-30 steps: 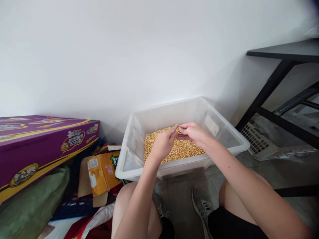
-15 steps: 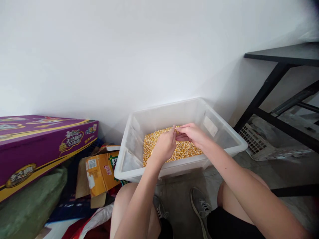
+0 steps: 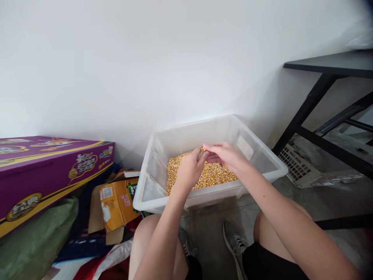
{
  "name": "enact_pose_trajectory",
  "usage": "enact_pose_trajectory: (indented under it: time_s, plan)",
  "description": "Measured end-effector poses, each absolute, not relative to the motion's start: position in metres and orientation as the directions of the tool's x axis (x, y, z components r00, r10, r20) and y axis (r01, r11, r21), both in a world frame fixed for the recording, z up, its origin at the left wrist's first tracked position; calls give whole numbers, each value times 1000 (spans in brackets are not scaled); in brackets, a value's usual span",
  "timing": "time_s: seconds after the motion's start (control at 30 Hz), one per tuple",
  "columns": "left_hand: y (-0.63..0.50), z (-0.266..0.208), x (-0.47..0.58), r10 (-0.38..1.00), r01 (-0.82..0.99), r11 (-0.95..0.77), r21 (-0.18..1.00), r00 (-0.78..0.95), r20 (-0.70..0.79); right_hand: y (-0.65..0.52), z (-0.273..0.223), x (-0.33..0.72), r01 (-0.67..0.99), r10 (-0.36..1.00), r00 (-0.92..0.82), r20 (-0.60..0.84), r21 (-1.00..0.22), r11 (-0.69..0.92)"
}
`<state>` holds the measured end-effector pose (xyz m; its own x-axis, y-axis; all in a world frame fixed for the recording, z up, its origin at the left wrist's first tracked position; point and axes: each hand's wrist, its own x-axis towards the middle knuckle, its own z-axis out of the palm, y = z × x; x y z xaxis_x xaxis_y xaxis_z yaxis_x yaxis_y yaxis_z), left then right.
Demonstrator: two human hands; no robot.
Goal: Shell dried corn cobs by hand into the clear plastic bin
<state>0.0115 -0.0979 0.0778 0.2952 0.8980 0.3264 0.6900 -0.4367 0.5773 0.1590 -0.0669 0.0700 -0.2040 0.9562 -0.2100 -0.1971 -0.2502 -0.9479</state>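
A translucent white plastic bin [image 3: 163, 201] stands on the floor against the wall. Loose yellow corn kernels [image 3: 214, 175] cover much of its bottom. Above them, my left hand [image 3: 190, 165] is cupped with its fingers curled, and a small clump of kernels shows at its fingertips. Meeting it from the right, my right hand [image 3: 227, 154] has its thumb and fingers closed in around the same kernels, touching my left hand. The undersides of both hands and some fingers are hidden.
Left of the bin lie a torn orange carton [image 3: 121, 202], a purple box [image 3: 58, 163] and a green sack [image 3: 43, 233]. On the right are a black-framed table [image 3: 329, 64] and a white plastic basket [image 3: 297, 165]. My shoes [image 3: 234, 241] are just in front of the bin.
My left hand has rolled and its thumb has shifted, so kernels now show between the fingertips. My right thumb has moved slightly left, towards them. The bin stays put.
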Motion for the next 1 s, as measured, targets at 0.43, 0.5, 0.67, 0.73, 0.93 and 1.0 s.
enact_pose_trajectory:
  time_s: [0.43,0.5,0.67,0.73,0.93,1.0]
  plan:
    - [-96,72,8,919,644,-395,656,286,273,-79,86,177,154,965,-259,-50,-988,-9]
    - [-96,71,10,914,652,-406,641,296,278,-81,85,175,218,956,-290,-36,-976,29]
    - [-98,72,13,919,690,-394,606,285,273,-82,75,166,408,942,-329,67,-889,206]
    - [-98,73,13,921,704,-388,594,278,272,-82,73,164,427,931,-355,82,-872,240]
    - [-99,75,10,927,696,-376,611,279,252,-80,72,164,381,919,-388,75,-895,234]
    - [-99,76,10,924,682,-382,624,289,250,-80,72,165,354,915,-398,71,-908,224]
